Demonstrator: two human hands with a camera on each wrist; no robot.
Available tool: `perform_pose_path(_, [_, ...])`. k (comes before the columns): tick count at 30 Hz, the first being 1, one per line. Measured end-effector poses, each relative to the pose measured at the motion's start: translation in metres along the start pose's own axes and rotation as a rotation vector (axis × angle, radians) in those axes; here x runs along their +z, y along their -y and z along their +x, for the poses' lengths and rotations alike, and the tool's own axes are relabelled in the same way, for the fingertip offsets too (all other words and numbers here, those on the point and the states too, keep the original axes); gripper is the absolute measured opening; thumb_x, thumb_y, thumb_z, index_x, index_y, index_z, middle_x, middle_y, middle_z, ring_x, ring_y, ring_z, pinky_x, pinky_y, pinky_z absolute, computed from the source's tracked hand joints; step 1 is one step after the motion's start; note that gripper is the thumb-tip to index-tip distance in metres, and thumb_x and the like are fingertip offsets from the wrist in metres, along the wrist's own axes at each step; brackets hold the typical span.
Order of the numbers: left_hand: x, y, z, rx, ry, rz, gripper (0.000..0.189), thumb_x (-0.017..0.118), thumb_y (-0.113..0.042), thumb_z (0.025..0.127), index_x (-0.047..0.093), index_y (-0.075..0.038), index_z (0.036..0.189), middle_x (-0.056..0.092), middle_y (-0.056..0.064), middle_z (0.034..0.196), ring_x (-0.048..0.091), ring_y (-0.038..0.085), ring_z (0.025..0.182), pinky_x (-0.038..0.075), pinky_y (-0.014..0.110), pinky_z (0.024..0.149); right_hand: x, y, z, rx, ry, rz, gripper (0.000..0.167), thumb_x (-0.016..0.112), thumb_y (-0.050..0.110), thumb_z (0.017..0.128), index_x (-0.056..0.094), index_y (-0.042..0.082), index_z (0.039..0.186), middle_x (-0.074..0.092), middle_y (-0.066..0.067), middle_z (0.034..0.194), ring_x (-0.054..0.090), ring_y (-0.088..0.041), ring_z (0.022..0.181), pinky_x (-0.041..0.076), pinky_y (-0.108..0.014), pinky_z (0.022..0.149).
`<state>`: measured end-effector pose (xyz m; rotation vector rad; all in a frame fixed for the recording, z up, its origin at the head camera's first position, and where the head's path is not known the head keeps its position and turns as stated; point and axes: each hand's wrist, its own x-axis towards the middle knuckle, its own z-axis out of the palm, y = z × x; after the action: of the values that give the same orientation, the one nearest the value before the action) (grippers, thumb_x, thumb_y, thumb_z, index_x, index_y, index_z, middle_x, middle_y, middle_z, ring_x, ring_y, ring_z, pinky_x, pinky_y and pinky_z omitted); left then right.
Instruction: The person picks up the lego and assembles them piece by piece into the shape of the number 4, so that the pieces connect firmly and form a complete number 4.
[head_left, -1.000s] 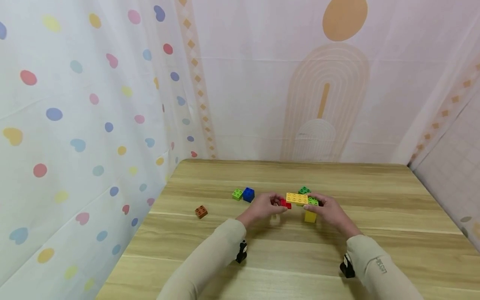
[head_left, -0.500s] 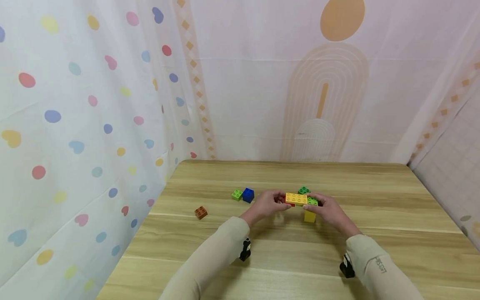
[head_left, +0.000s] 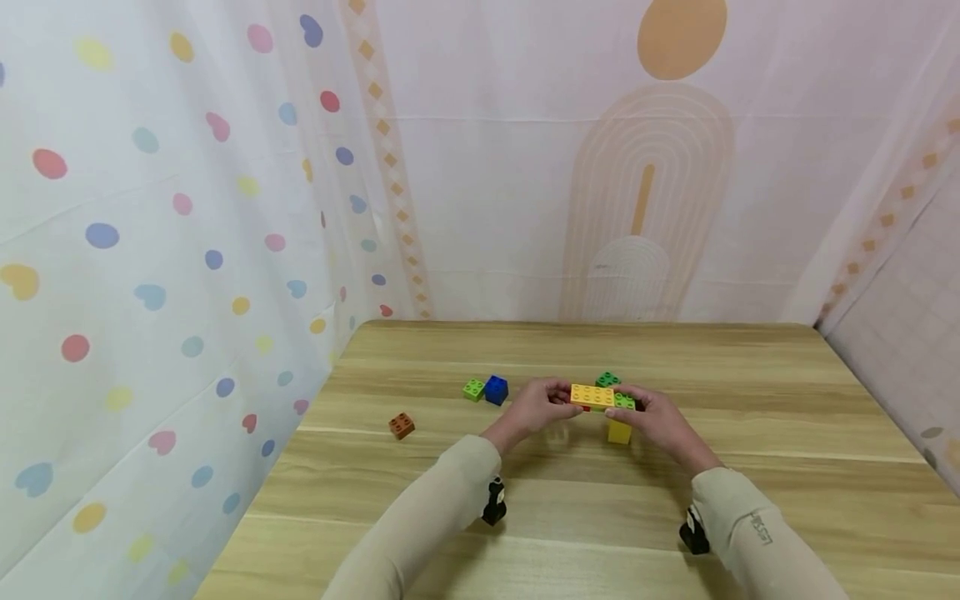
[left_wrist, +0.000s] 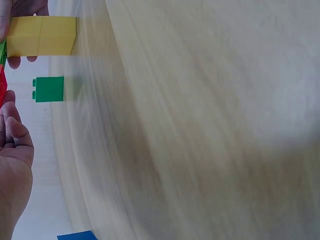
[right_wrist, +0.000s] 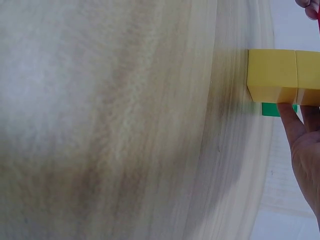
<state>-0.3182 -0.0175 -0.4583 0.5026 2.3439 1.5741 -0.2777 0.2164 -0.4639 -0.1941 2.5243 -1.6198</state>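
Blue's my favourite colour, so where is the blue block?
In the head view, the blue block sits on the table, to the left of the left hand and just right of a light green block.

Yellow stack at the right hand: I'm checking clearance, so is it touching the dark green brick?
Apart. The left wrist view shows it: a plain gap separates the yellow stack from the dark green brick.

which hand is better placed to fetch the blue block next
Probably the left hand: it is nearer the blue block, though it would have to release the red brick first. The right hand is farther off and holds the yellow column, which it could steady.
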Motion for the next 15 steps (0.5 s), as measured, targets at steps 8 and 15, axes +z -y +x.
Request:
perform_pose_path(8, [0.0055, 0.0032, -0.0008, -0.055, -0.016, -0.205, 0.032, 0.073, -0.003, 0.089, 0.064, -0.001, 0.12, 0.068, 0.006, 0.1, 0.065, 0.014, 0.091, 0.054, 0.036, 0.086, 0.0007, 0.0005, -0.0002, 0.002, -0.004, -0.009, 0.063, 0.072, 0.04, 0.091, 0.055, 0.004, 0.14, 0.063, -0.015, 0.118, 0.053, -0.022, 0.092, 0.045, -0.033, 0.075])
perform_pose_path(15, [0.0099, -0.0021, -0.0018, -0.095, -0.053, -0.282, 0.027, 0.07, -0.014, 0.093, 0.065, 0.0, 0.116, 0.068, 0.007, 0.1, 0.062, 0.015, 0.084, 0.054, 0.034, 0.082, 0.0012, 0.0, -0.0004, 0.011, -0.01, -0.025, 0.063, 0.072, 0.04, 0.091, 0.055, 0.004, 0.14, 0.063, -0.016, 0.118, 0.054, -0.022, 0.091, 0.046, -0.033, 0.076])
